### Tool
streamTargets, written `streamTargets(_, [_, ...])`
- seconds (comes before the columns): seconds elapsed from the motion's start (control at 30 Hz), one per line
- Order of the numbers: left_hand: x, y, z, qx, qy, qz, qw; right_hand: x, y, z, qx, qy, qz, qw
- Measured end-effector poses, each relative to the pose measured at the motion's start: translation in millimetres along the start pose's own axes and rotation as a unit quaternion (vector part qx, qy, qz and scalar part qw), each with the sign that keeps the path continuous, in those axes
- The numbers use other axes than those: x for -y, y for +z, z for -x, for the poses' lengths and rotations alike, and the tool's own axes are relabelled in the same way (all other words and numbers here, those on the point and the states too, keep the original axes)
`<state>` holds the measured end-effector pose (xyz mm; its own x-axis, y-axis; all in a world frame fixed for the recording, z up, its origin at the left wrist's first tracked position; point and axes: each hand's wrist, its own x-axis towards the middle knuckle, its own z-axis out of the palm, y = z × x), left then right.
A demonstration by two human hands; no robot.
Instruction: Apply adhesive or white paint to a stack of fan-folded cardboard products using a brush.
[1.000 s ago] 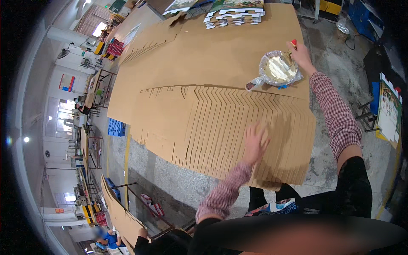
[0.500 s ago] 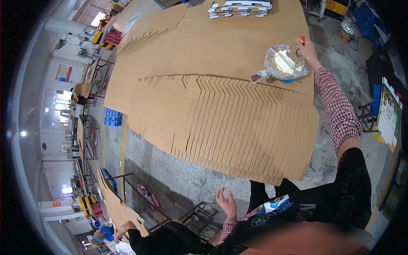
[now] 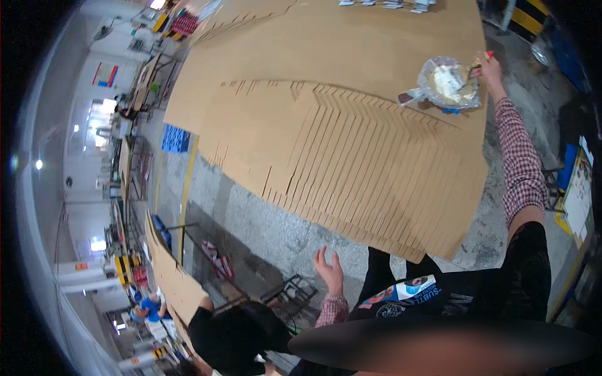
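Observation:
My right hand (image 3: 491,71) is closed around a red-tipped brush (image 3: 490,54) at the right rim of a bowl lined with clear plastic (image 3: 428,95). White paste (image 3: 447,80) fills the bowl, and the brush's lower end is hard to make out against it. A knotted end of the plastic (image 3: 409,96) sticks out to the left. Nearer to me lies a fanned row of overlapping brown cardboard sheets (image 3: 370,163), their edges stepped. My left hand (image 3: 329,269) hovers off the near edge of the cardboard, open, fingers apart, holding nothing.
More cardboard (image 3: 326,44) spreads beneath the bowl, with a stack of white-edged pieces (image 3: 389,4) at the far edge. Another person in black (image 3: 235,332) bends beside a second cardboard-topped table (image 3: 169,276) on the left. A blue crate (image 3: 175,138) stands on the floor.
The whole view has shifted, so the bowl and cardboard appear further right and higher. My right hand stays on the brush by the bowl. The person in black has leaned lower.

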<state>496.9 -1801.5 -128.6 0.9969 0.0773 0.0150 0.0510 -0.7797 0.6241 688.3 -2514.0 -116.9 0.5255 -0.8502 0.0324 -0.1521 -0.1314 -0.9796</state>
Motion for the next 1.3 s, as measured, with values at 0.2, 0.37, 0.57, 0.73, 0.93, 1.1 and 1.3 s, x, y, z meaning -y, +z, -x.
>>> streamTargets(0.2, [11, 3, -119, -0.070, 0.107, -0.091, 0.988, -22, -88, -46, -0.062, -0.093, 0.214, 0.970])
streamTargets(0.37, [22, -13, -245, -0.102, 0.095, -0.146, 0.979, 42, -65, 41, -0.003, -0.033, -0.119, 0.992])
streamTargets(0.57, [1, 20, -302, -0.079, 0.115, -0.124, 0.982, 90, 17, 219, 0.193, 0.107, -0.302, 0.927])
streamTargets(0.73, [-5, 59, -291, -0.121, 0.103, -0.107, 0.982, 133, 164, 369, 0.270, 0.091, -0.101, 0.953])
streamTargets(0.93, [-16, 61, -289, -0.113, 0.104, -0.089, 0.984, 136, 268, 390, 0.374, -0.086, -0.093, 0.919])
streamTargets(1.1, [-15, 55, -288, -0.118, 0.082, -0.070, 0.987, 52, 147, 397, 0.233, -0.317, 0.231, 0.890])
streamTargets(1.3, [-5, 52, -284, -0.137, 0.071, -0.076, 0.985, 101, 106, 382, 0.351, -0.058, 0.186, 0.916])
